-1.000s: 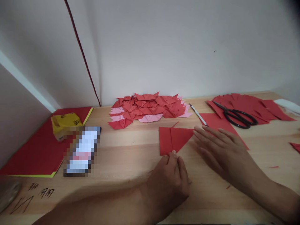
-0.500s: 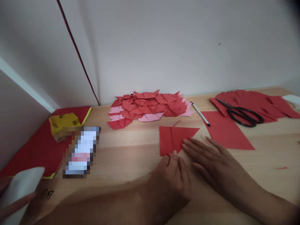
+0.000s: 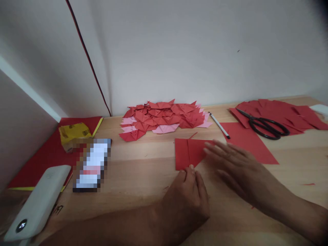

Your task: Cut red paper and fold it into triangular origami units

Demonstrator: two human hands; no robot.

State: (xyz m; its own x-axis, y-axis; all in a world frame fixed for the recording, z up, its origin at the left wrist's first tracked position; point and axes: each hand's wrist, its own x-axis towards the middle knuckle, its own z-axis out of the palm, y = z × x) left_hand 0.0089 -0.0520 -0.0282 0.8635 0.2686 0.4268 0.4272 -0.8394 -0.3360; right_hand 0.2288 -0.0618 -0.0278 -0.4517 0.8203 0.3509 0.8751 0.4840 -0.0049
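Note:
A folded sheet of red paper (image 3: 182, 153) lies on the wooden table in front of me, with a vertical crease and a slanted lower right side. The curled fingers of my left hand (image 3: 188, 196) pinch its bottom edge near the crease; the fingertips' underside is hidden. My right hand (image 3: 235, 171) is open, its fingers stretched out over the paper's right corner and covering it. Whether those fingers touch the paper I cannot tell. A second red sheet (image 3: 256, 148) lies flat just beyond my right hand.
Folded red and pink paper pieces (image 3: 164, 118) are heaped by the wall. Black-handled scissors (image 3: 269, 128) rest on red sheets (image 3: 276, 109), near a white pen (image 3: 219, 124). On the left are a phone (image 3: 93, 164), a yellow packet (image 3: 74, 135) and a white power bank (image 3: 38, 201).
My right hand has shifted up and right over the paper's corner, while my left stays put. Another person's fingers, on the power bank earlier, no longer show on it; it sits farther into view.

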